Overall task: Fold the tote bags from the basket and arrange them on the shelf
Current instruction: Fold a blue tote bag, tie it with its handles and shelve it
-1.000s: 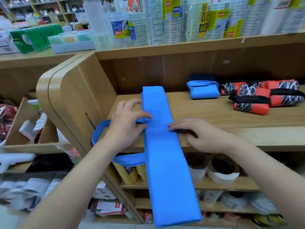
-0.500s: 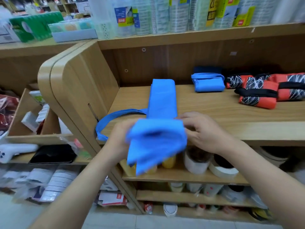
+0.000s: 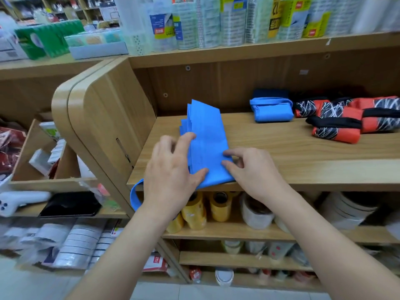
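Observation:
A blue tote bag [image 3: 205,135], folded into a narrow strip and doubled over on itself, lies on the wooden shelf [image 3: 281,148] near its front left corner. One blue handle loop [image 3: 135,197] hangs over the shelf edge. My left hand [image 3: 171,172] lies on the bag's left side with straight fingers, thumb against its near edge. My right hand [image 3: 249,169] touches the bag's right near corner with its fingertips. Further back on the shelf sits a folded blue tote bag [image 3: 271,111], and beside it several folded red, black and white bags [image 3: 346,120].
The shelf unit's rounded wooden side panel [image 3: 104,118] stands close on the left. Tape rolls [image 3: 216,208] fill the shelf below. Packaged goods [image 3: 216,20] line the top shelf. A lower side shelf [image 3: 54,182] with small items is at the left.
The long blue strip hung over the shelf edge; both hands lifted its lower half and folded it up onto the shelf. The bag now lies doubled, with the hands on it.

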A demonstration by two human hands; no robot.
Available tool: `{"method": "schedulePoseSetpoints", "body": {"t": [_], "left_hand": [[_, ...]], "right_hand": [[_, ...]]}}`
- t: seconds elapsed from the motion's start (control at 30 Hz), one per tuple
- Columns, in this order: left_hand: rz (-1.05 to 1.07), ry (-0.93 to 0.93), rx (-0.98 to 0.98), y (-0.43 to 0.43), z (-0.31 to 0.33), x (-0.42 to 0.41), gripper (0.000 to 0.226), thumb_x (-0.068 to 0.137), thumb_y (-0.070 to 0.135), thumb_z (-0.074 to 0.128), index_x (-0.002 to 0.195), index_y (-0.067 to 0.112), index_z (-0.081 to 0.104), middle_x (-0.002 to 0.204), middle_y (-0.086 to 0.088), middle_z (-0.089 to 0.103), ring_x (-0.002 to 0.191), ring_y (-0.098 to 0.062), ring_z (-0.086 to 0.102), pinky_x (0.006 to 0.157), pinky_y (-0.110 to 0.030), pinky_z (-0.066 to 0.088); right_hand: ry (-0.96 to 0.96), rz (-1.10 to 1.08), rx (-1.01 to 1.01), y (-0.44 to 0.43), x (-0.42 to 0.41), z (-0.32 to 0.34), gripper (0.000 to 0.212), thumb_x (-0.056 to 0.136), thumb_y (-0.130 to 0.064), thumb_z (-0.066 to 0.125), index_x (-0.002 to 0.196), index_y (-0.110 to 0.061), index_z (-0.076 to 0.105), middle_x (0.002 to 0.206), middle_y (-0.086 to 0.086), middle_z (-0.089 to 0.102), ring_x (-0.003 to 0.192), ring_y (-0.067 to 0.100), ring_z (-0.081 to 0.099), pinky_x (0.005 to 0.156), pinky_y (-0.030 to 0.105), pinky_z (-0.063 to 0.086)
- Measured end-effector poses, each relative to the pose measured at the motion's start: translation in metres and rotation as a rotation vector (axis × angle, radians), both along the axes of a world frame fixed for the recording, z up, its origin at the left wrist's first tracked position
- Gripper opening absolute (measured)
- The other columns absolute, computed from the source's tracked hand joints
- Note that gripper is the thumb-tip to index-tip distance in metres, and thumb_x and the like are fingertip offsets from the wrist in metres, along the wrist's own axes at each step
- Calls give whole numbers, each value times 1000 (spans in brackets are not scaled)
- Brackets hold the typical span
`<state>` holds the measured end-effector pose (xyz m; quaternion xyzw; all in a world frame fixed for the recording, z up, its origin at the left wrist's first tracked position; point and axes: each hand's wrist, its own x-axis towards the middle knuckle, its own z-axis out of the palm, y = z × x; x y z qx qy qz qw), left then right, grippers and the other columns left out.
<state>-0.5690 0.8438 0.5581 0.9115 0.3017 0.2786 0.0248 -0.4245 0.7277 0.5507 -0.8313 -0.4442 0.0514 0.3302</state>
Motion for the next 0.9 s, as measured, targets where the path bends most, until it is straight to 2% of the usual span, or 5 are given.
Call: {"method": "schedulePoseSetpoints", "body": {"t": [0.1,0.23,0.43,0.6,0.9], "left_hand": [[-259,217,171,9,-4,2,46,90,41,54,133,24,58,145,-6,47,135,-27,41,105,-48,40],[-372,403,-224,21,-8,-5,79,82,61,8,152,29,30,162,8,19,148,-6,11,120,-23,10],[-545,474,-365,13,5,-31,85,77,72,45,152,38,24,159,24,9,142,14,-1,120,-20,7],[-633,682,-199,7,3,-38,101,82,16,66,153,40,0,157,26,-13,142,9,-16,119,-17,-2],[-556,7,-557,10,-16,-31,38,88,6,65,117,29,69,126,20,63,122,8,51,103,-12,38]], "right_hand": [[-75,58,-25,-3,0,2,32,97,-36,53,125,-27,66,73,-17,41,92,18,55,83,39,48],[-126,114,-57,-9,5,2,27,97,-34,52,117,-30,70,82,-14,44,93,12,47,82,37,44],[320,81,97,4,26,11,76,85,-48,67,150,-32,31,131,-7,46,122,8,49,103,26,38],[168,119,-58,40,36,16,70,84,-48,69,144,-27,42,141,2,51,127,17,49,109,37,38],[526,185,43,45,41,24,44,78,-28,81,114,-27,57,95,8,68,81,15,67,76,26,55]]}}
